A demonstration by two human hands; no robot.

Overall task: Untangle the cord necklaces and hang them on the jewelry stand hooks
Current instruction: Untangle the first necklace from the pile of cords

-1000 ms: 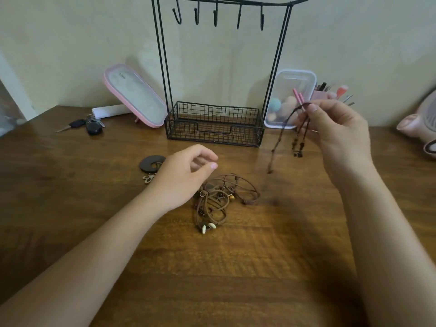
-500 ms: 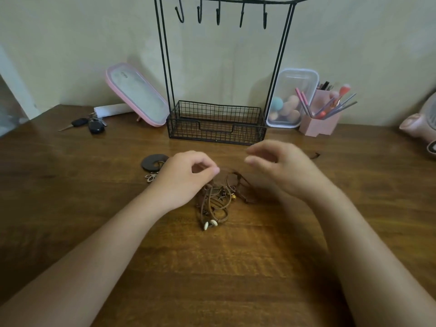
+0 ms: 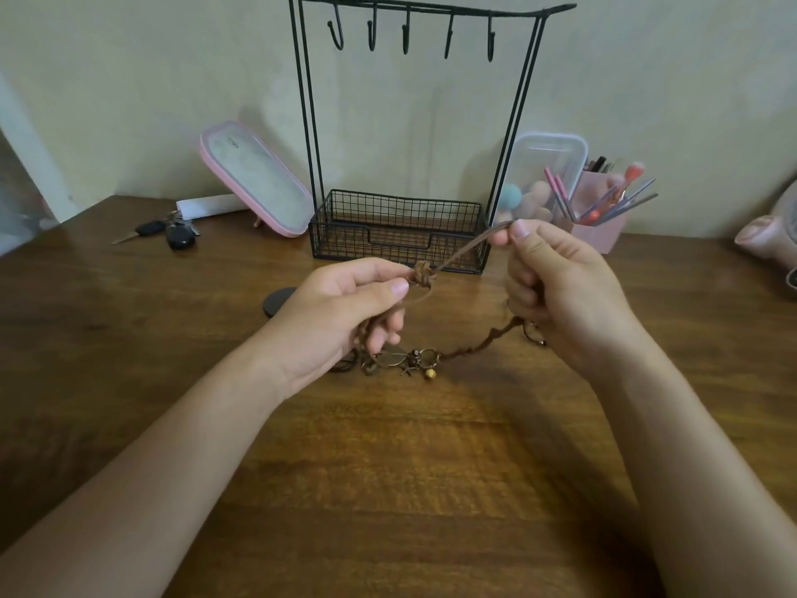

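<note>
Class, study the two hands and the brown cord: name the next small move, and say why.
Probably slacken and loosen the knot: the left hand pinches it while the right hand holds the brown cord taut from it. The charms hang low by the table; the hooks are bare.

A dark brown wooden desk (image 3: 401,502) with visible grain runs back to a plain, pale cream wall (image 3: 164,71). Soft light leaves a warm sheen across the desk's middle, its left edge lying darker
</note>
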